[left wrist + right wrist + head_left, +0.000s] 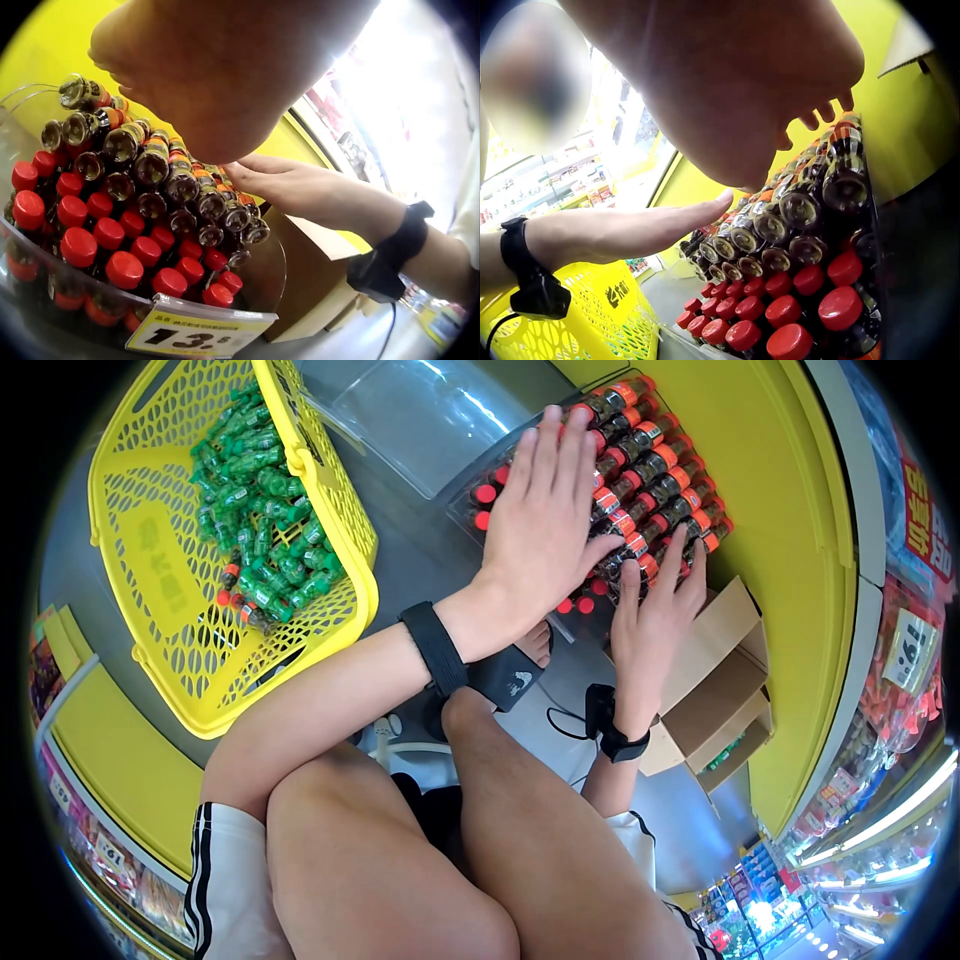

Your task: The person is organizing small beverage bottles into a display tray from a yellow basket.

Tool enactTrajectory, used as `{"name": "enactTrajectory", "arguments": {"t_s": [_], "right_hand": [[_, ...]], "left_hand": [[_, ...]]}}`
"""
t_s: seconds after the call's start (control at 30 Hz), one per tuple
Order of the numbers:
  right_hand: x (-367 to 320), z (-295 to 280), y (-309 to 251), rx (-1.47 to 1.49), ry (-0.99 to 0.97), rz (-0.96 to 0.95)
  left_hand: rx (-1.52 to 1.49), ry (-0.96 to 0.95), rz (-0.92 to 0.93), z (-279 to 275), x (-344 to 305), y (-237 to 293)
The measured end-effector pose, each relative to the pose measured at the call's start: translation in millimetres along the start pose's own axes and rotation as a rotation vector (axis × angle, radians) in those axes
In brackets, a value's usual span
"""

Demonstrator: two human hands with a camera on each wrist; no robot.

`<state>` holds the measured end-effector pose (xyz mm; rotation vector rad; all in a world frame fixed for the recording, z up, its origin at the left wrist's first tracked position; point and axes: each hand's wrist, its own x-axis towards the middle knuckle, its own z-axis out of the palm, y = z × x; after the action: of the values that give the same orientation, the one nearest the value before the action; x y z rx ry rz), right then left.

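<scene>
Small dark drink bottles with red caps [79, 246] and orange-banded labels fill a clear bin [97, 289], the upper ones lying on their sides in stacked rows [650, 470]. My left hand [545, 510] lies across the left side of the pile, fingers straight and palm down. At the near right edge of the pile, my right hand [655, 605] touches the bottles with its fingers extended and slightly spread. Both palms loom large over the rows in the wrist views, and neither hand grips a bottle.
To the left stands a yellow basket [365, 575] holding many green bottles [255, 475] and a few dark ones. An open cardboard box [715, 650] sits right of my right hand. A price card [199, 334] hangs on the bin's front. Yellow shelving [790, 490] curves along the right.
</scene>
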<state>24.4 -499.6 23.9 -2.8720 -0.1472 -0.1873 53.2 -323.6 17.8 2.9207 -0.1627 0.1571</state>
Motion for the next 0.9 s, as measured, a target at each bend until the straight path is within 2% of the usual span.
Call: {"name": "enactTrajectory", "arguments": {"t_s": [0.17, 0.43, 0.9], "right_hand": [[3.7, 17.2, 3.9, -0.044, -0.121, -0.005], [5.6, 22.0, 1.5, -0.054, -0.123, 0.011], [4.8, 21.1, -0.9, -0.099, -0.118, 0.032]], "left_hand": [[0.059, -0.034, -0.023, 8.9, -3.6, -7.7], [0.157, -0.090, -0.027, 6.4, -2.8, -7.2], [0.042, -0.025, -0.090, 19.2, -5.9, -12.4]]}}
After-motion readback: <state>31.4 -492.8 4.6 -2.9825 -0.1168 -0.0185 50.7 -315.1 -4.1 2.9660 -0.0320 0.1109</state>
